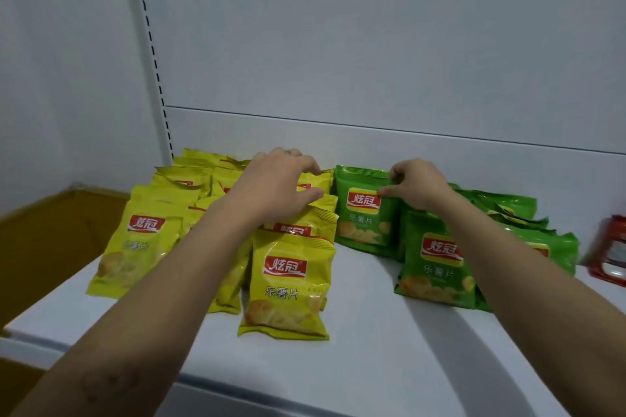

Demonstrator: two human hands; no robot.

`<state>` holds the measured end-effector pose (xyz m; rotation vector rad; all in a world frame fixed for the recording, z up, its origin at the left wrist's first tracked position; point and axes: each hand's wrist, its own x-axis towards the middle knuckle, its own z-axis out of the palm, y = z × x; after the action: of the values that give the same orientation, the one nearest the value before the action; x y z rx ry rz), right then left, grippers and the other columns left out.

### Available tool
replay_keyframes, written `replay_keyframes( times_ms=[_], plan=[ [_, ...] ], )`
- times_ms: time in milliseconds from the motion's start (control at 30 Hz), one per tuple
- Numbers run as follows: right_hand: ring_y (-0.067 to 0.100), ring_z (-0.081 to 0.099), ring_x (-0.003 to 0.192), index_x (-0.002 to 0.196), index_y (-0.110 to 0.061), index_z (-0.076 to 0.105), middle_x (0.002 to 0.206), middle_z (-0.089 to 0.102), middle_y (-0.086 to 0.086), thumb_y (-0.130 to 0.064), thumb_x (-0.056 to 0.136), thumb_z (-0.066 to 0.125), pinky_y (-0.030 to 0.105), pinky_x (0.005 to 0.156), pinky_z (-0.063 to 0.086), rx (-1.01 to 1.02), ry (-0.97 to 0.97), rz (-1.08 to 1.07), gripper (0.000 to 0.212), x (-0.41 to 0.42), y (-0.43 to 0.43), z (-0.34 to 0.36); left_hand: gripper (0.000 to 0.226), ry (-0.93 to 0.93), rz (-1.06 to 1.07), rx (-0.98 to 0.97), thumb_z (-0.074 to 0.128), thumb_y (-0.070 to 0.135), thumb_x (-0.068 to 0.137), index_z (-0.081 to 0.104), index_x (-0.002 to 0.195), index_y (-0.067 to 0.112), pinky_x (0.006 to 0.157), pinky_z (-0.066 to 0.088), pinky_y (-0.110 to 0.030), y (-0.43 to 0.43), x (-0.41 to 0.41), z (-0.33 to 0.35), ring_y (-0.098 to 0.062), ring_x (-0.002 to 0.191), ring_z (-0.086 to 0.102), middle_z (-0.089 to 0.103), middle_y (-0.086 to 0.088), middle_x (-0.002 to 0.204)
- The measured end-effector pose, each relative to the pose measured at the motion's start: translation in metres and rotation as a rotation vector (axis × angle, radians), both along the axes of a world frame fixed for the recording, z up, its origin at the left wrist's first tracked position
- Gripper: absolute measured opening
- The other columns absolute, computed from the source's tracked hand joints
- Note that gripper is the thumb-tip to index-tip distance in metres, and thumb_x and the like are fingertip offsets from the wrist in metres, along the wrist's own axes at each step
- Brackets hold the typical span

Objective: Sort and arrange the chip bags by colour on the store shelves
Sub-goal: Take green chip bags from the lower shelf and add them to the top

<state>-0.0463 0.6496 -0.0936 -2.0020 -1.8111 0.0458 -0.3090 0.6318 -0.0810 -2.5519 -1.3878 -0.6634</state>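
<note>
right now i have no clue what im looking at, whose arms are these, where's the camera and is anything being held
No machine here: a person works with two bare hands. The single picture comes from a camera worn on their head, looking forward and down, so both arms reach in from below. On the white shelf lie yellow chip bags on the left, green chip bags on the right, and a blurred red pack at the far right edge. The right hand pinches the top edge of the rear green bag, a clear grip. The left hand curves over the rear yellow bags; whether it holds one is hard to tell.
</note>
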Motion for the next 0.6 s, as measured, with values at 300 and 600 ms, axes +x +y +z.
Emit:
replay_keyframes(
  times_ms=[300,600],
  plan=[
    [0.025,0.05,0.11,0.119,-0.026,0.062,0.114,0.061,0.004,-0.061,0.082,0.06,0.039,0.093,0.035,0.034,-0.485,-0.055,0.051,-0.006,0.005,-0.005,0.04,-0.034,-0.044,-0.094,0.059,0.051,0.088,0.057,0.123,0.033,0.103,0.038,-0.041,0.003,0.002,-0.008,-0.015,0.119,0.049,0.058,0.007,0.127],
    [0.027,0.033,0.135,0.142,-0.029,0.039,0.144,0.042,0.006,-0.065,0.081,0.059,0.049,0.114,0.018,0.095,-0.382,0.109,0.073,-0.01,-0.036,0.012,0.044,-0.119,-0.003,-0.067,0.066,0.044,0.085,0.056,0.126,0.031,0.102,0.039,-0.039,-0.037,0.021,-0.006,-0.015,0.118,0.052,0.06,0.007,0.125]
  ],
)
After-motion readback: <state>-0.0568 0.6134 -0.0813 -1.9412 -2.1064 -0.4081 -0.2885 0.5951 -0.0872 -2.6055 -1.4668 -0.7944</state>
